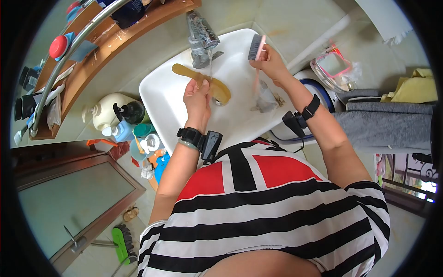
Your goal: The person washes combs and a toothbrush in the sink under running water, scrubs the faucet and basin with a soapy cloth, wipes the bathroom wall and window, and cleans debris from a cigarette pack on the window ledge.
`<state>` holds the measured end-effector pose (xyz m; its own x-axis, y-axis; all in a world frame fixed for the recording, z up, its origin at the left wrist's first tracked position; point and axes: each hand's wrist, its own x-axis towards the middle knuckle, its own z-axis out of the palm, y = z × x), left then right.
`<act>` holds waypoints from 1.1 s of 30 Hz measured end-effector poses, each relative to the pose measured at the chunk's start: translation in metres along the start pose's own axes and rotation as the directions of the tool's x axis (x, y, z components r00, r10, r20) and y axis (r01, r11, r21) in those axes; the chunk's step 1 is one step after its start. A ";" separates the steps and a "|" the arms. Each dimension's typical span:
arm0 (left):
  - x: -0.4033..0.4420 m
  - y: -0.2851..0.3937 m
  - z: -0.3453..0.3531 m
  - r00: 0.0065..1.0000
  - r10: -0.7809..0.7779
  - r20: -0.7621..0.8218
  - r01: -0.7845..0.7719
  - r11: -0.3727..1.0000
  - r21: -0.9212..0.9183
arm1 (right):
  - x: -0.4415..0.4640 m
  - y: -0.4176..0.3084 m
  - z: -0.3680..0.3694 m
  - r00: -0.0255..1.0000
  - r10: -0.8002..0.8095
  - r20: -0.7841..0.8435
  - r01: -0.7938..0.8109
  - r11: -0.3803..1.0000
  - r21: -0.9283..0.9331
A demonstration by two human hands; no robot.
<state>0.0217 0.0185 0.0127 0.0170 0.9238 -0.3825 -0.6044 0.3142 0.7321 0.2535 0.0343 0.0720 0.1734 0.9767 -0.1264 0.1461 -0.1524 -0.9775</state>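
My left hand (197, 102) pinches a yellowish-brown handled comb (221, 92) over the white washbasin (157, 87). Water runs from the faucet (203, 33) onto or right beside the comb; its teeth are too small to make out. In my right hand (273, 65) is a small pink brush (257, 47) with grey bristles, raised near the basin's right rim, apart from the comb. Below that hand, a clump of greyish, translucent material (266, 98) lies in the basin.
Pump bottles (113, 111) crowd the floor side left of the basin. A wooden shelf (74, 87) with a metal rail curves above them. To the right are a pink-framed mirror (333, 64) and a grey towel (383, 122). A glass door (78, 198) stands at lower left.
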 end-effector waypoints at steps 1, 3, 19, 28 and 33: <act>0.000 0.002 0.001 1.000 0.003 -0.003 -0.003 1.000 -0.002 | 0.001 -0.002 0.000 1.000 -0.002 0.004 0.002 1.000 0.000; -0.001 0.006 0.004 0.995 0.100 -0.007 -0.100 0.995 -0.011 | 0.003 -0.006 -0.004 0.995 -0.097 -0.019 0.094 0.988 -0.123; -0.008 0.013 0.008 0.939 0.334 0.080 -0.335 0.942 0.002 | 0.078 -0.079 -0.027 0.644 -0.669 -0.372 0.419 0.715 -0.560; -0.012 0.008 0.001 0.915 0.403 0.018 -0.394 0.881 0.262 | 0.134 -0.017 -0.015 0.804 -0.490 -0.336 0.169 0.731 -0.661; -0.013 0.017 0.006 0.890 0.414 0.192 -0.436 0.895 0.092 | 0.112 -0.037 -0.002 0.796 -0.388 -0.464 0.060 0.815 -0.577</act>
<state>0.0163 0.0132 0.0337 -0.0818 0.9941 0.0712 -0.4750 -0.1017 0.8741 0.2699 0.1493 0.0942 0.5338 0.7666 0.3569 0.6912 -0.1524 -0.7064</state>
